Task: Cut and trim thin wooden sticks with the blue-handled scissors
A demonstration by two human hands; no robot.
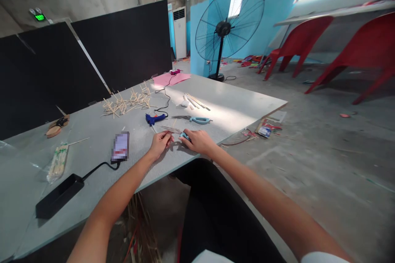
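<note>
My right hand (198, 141) is closed around the light-blue handles of a pair of scissors (176, 131) near the table's front edge, blades pointing left. My left hand (160, 143) sits just left of it, fingers pinched on a thin wooden stick (169, 134) at the blades. A second pair of blue-handled scissors (194, 119) lies on the table just beyond my hands. A blue glue gun (154, 118) rests a little further left, its black cord running back.
Grey table (234, 109) also carries a phone (120, 146) on a cable to a black box (58, 195), a packet of sticks (58, 162), glued stick shapes (128, 101), loose sticks (193, 101) and pink paper (171, 78). Standing fan (228, 28) and red chairs (354, 49) beyond.
</note>
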